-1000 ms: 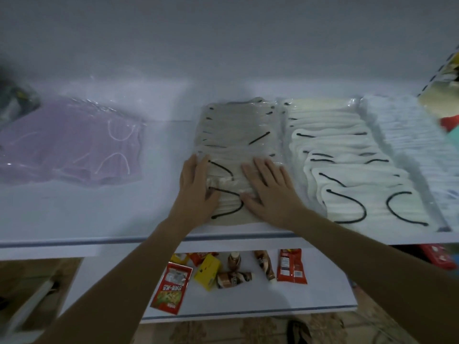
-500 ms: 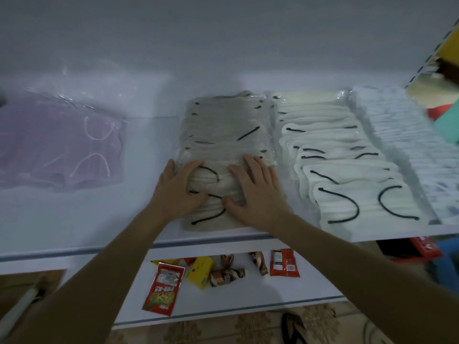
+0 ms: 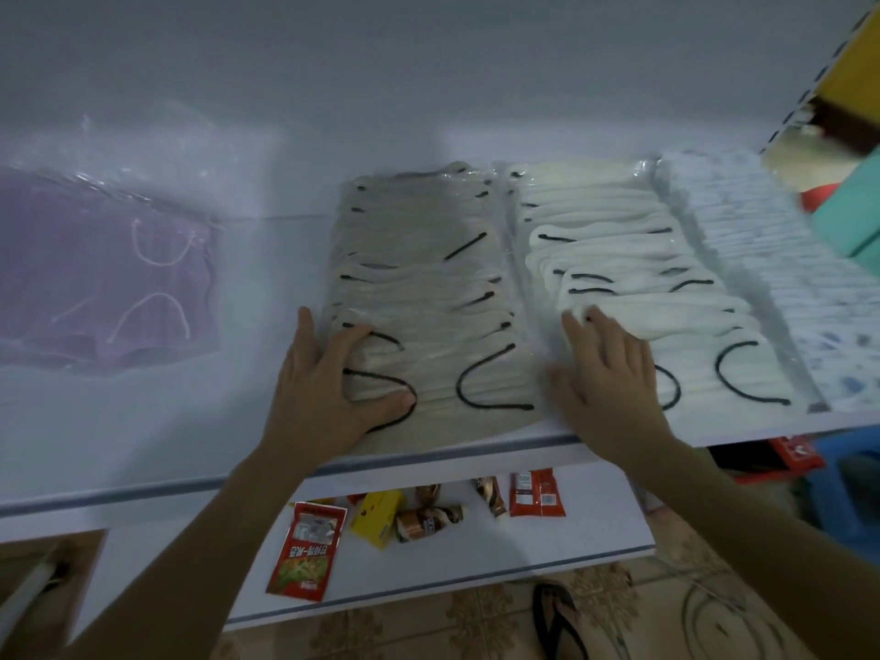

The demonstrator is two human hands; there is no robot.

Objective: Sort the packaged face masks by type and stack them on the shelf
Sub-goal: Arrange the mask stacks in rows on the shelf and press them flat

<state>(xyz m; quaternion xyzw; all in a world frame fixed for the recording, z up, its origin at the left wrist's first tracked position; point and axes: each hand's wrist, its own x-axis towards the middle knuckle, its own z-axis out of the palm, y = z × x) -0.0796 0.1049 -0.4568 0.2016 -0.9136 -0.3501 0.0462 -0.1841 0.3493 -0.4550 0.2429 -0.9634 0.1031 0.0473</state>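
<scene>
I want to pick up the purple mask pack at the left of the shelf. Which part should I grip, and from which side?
Probably the right edge of the purple mask pack, reached from the right. It lies flat in loose clear wrap, and bare shelf separates it from the beige stack, so there is room to slide under that edge and pinch it.

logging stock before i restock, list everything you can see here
purple masks: one pack, purple with white loops, upper shelf far left
beige masks: one overlapping row, beige with black loops, upper shelf centre
white masks: one overlapping row, white with black loops, right of the beige
pale patterned masks: one row, white-blue, far right
upper shelf: one, white
lower shelf: one, white, below
snack packets: several, red, yellow, brown, lower shelf
sandal: one, dark, floor
left hand: flat on beige masks
right hand: flat on white masks' left edge
</scene>
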